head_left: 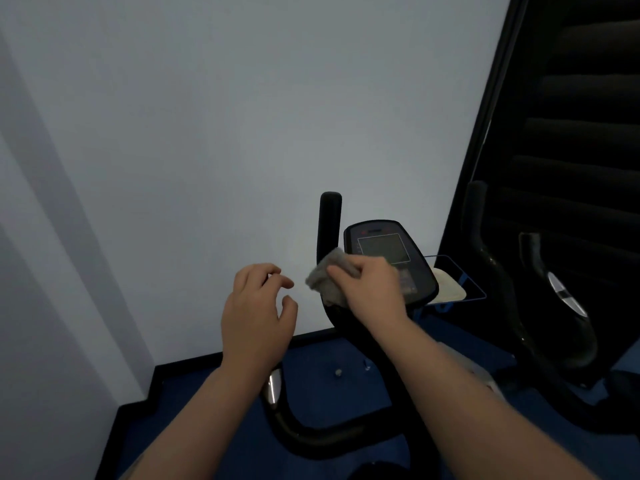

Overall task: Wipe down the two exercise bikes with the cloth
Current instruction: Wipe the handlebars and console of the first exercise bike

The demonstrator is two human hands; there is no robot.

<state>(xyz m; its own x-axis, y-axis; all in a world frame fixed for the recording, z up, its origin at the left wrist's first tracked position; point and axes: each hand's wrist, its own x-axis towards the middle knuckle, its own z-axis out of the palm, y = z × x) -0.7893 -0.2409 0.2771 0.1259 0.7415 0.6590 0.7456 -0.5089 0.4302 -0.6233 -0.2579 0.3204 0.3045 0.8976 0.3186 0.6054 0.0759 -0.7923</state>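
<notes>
This looks like a small gym room. An exercise bike [346, 341] with a console [388, 258] stands centre, a second bike [554, 306] at three o'clock. Blue floor [322, 386] meets a plain pale wall [207, 133].

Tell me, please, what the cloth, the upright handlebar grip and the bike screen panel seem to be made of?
The cloth, gripped by the right hand, looks like soft grey fabric, perhaps microfibre: it bunches in fuzzy folds. The handlebar grip looks like matte black foam or rubber: it shows no shine. The screen panel seems hard dark plastic with a smooth grey display window.
</notes>
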